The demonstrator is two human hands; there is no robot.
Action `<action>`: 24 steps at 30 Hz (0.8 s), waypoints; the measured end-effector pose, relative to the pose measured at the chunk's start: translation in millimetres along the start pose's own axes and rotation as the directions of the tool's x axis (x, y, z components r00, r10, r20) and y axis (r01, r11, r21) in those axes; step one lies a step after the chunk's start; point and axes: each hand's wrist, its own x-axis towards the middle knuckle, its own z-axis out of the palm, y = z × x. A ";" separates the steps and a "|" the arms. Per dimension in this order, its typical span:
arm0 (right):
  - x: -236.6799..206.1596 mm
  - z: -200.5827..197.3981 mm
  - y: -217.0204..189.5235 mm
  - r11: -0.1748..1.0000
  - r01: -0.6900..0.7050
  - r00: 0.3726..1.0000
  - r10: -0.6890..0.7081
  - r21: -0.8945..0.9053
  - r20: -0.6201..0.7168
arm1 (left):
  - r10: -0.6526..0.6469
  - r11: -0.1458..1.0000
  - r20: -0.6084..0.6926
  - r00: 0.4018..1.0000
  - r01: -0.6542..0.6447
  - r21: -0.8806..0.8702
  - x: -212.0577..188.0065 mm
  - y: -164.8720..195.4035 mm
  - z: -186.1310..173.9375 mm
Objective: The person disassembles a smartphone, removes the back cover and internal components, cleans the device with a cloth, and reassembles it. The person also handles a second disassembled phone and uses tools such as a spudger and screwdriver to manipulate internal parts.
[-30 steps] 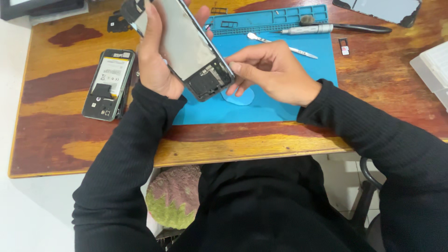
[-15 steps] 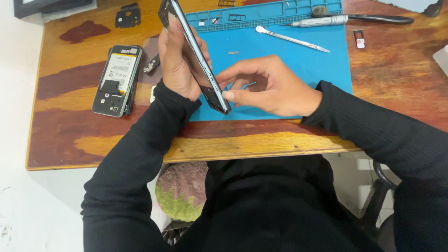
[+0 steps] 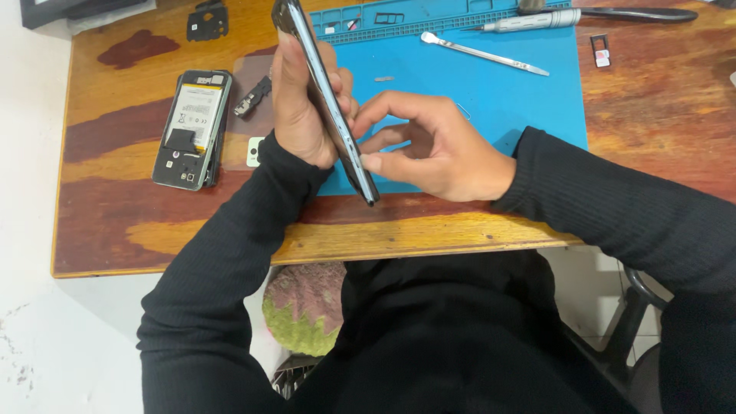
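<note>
Looking down from a head-worn camera at a wooden tabletop (image 3: 460, 222) with a blue work mat (image 3: 529, 107) laid on it. The mat's far edge is a row of small moulded compartments (image 3: 399, 17); one holds a tiny part (image 3: 352, 24) too small to make out. The left hand (image 3: 300, 111) is closed around a slim dark phone body (image 3: 326, 100), gripping it on edge and tilted, above the mat's left side, its near end close to the tabletop's near edge. The right hand (image 3: 433, 146) is half open, fingers curled, with its thumb tip pressed against the phone's edge near the lower end. On the bare wood to the left lies an opened phone (image 3: 190, 129) showing its battery, with small dark parts (image 3: 253, 96) beside it. A metal pry tool (image 3: 484, 54) and a screwdriver (image 3: 537, 20) lie at the far side of the mat.
</note>
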 end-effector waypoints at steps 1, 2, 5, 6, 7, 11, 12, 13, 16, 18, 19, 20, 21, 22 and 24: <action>-0.1 0.1 0.2 1.000 0.006 1.000 -0.006 0.010 -0.004 | 0.006 1.000 0.027 1.000 -0.006 -0.007 -0.6 -0.5 0.7; -0.7 0.7 0.2 1.000 -0.012 1.000 0.013 0.023 -0.013 | 0.011 1.000 0.053 0.999 -0.011 -0.013 -1.3 -0.6 1.0; -3.0 3.6 -1.0 0.997 -0.037 0.999 0.039 0.066 -0.031 | 0.028 0.999 0.103 0.994 -0.025 -0.032 -0.6 -0.4 0.8; -3.2 4.9 -1.5 0.996 -0.023 0.999 0.027 0.087 -0.036 | 0.031 0.999 0.117 0.993 -0.027 -0.036 -0.7 -0.3 0.3; -3.0 6.0 -2.1 0.994 -0.009 0.999 0.013 0.108 -0.042 | 0.029 0.999 0.129 0.991 -0.024 -0.038 -0.2 0.0 -0.4; -2.8 9.1 -4.9 0.998 -0.009 0.998 0.012 0.064 -0.055 | 0.043 0.998 0.159 0.986 -0.036 -0.046 -0.9 -0.7 -3.1; -2.3 9.4 -5.1 0.998 -0.009 0.998 0.013 0.062 -0.062 | 0.045 0.998 0.162 0.986 -0.039 -0.046 -1.4 -1.0 -3.7; -1.9 9.8 -5.0 0.998 -0.011 0.998 0.015 0.062 -0.068 | 0.045 0.998 0.161 0.986 -0.039 -0.041 -1.9 -1.2 -4.4; -2.1 10.4 -3.3 0.999 -0.044 0.994 0.045 0.019 -0.099 | 0.049 0.998 0.179 0.983 -0.040 -0.053 -2.8 -2.1 -5.8; -2.5 11.3 -0.8 0.999 -0.030 0.994 0.033 0.029 -0.108 | 0.048 0.998 0.177 0.983 -0.040 -0.048 -3.6 -3.3 -6.0; -2.5 11.2 0.7 0.999 -0.021 0.993 0.025 0.033 -0.112 | 0.046 0.999 0.167 0.985 -0.041 -0.034 -3.4 -4.3 -5.8; -2.4 11.4 2.3 1.000 0.003 0.993 0.000 0.027 -0.121 | 0.044 0.999 0.172 0.984 -0.040 -0.030 -3.7 -5.0 -5.7; -2.0 12.0 4.1 0.999 0.027 0.991 -0.024 0.022 -0.131 | 0.042 0.999 0.178 0.983 -0.038 -0.026 -3.9 -5.7 -5.7; -2.2 12.1 5.7 0.999 0.052 0.989 -0.049 0.016 -0.142 | 0.040 0.999 0.202 0.979 -0.034 -0.031 -3.9 -6.3 -5.7; -3.6 12.0 7.8 0.996 0.074 0.988 -0.067 0.045 -0.137 | 0.043 0.999 0.234 0.971 -0.036 -0.034 -3.9 -6.9 -6.5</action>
